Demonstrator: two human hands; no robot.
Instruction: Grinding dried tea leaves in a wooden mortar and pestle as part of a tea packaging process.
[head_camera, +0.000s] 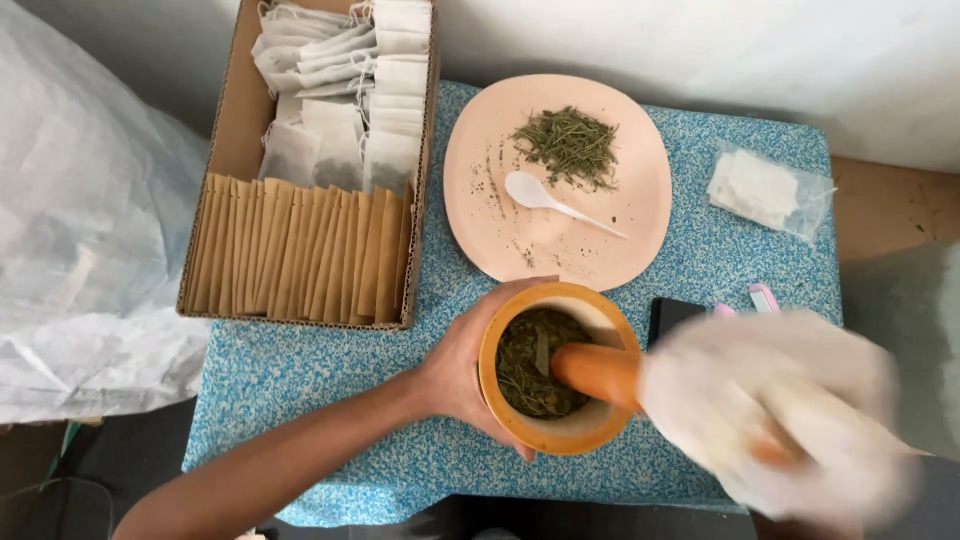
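The wooden mortar (558, 367) stands on the blue speckled table (300, 370), near its front edge, with dark crushed dried herbs (530, 365) in its bowl. In the head view, the left hand (462, 365) wraps around the mortar's left wall, fingers curled on its outer side and thumb near the rim, clasping it firmly. The right hand (790, 410), blurred and wearing a thin clear plastic glove, is closed around the upper end of the wooden pestle (600, 372), which slants from that hand down to the left, with its rounded end inside the mortar and against the herbs.

Just beyond the left hand, further from the person, lies a pale pink plate (480, 170) holding a small heap of green dried herbs (570, 148) and a white plastic spoon (555, 200), the spoon just on the near side of the heap. To the far left of that hand sits a cardboard box (235, 130) with a row of brown paper sachets (300, 250) at its near end and white tea bags (350, 80) behind them. Beyond the right hand a small clear bag of white pieces (765, 190) rests on the table. Between that bag and the right hand, a black flat object (672, 318) and a pink-and-white item (763, 296) lie just above the glove, partly hidden.
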